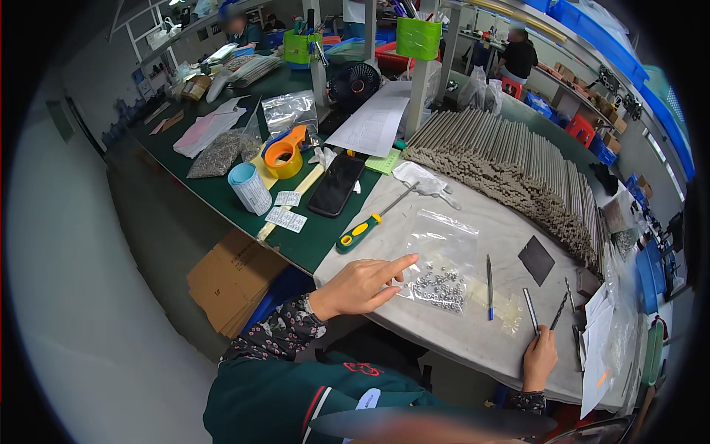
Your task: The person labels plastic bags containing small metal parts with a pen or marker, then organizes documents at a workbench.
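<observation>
A clear plastic bag (446, 238) of small, shiny metal pieces (441, 288) lies flat on a pale grey cloth (451, 339), near the table's near edge, its upper part wrinkled and glossy. The left hand (364, 286) reaches in from the left, index finger extended over the bag's side and thumb apart; whether it touches the plastic cannot be told. At right, the right hand's (541, 359) curled fingers meet the near end of a slim silver rod (529, 305), beside a dark twisted bit (560, 311); the grip is unclear. Printed label cards (286, 219) and a printed roll (250, 189) sit at far left, their lettering small. Bare cloth stretches between bag and stacked rods (510, 166).
</observation>
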A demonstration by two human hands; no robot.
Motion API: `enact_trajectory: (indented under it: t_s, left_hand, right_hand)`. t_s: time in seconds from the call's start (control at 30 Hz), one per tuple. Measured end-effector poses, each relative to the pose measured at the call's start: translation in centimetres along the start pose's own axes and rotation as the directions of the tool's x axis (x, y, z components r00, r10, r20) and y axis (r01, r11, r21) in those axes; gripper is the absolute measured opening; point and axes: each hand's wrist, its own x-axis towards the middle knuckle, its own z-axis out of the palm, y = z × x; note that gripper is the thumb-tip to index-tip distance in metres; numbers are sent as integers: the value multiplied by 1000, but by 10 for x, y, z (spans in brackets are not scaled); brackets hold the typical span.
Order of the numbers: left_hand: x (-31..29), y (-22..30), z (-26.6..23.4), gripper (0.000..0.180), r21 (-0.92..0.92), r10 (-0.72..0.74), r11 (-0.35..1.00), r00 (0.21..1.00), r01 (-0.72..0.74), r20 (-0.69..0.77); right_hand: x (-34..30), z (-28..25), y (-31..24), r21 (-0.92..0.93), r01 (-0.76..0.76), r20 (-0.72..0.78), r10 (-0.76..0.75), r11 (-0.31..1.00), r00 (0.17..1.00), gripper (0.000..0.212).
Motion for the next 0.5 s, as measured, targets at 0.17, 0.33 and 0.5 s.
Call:
enact_trajectory:
  t_s: [0.17,0.33,0.5]
  left_hand:
    - [19,-1,-31,65,113,114,988,992,-108,-49]
    - [51,-3,-69,61,173,169,972,984,-157,-58]
    - [75,-2,-89,57,109,147,985,983,-135,-114]
  right_hand:
    - [-7,-3,-17,76,39,-66,-34,996,997,15]
    - [-21,9,-34,223,57,-42,-48,973,998,6]
    - [-22,7,-36,274,38,-76,-18,961,997,4]
